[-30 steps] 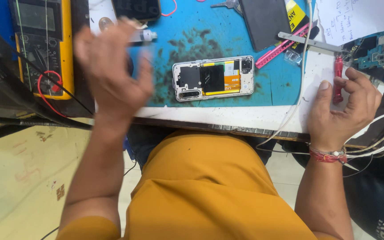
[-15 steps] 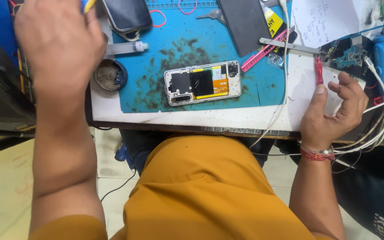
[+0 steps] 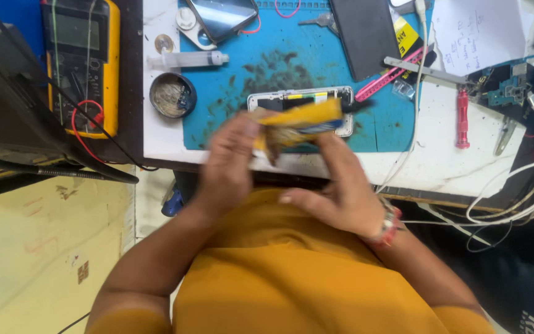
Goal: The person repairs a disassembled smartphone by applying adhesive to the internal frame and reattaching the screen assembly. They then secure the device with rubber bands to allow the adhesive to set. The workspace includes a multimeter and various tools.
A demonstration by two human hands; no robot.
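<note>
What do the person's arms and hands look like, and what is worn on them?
Both forearms are bare; mustard-yellow short sleeves end above the elbows. The left hand wears nothing. The right hand has a red and white band at its wrist. No gloves or rings show.

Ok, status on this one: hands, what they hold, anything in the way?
Both hands, left and right, on a yellow tube. Tube over the opened phone on the blue mat. Nothing blocking.

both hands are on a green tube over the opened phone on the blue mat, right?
Not quite: the tube is yellow, not green. The head view shows the left hand and right hand both on it, over the opened phone on the blue mat.
</note>
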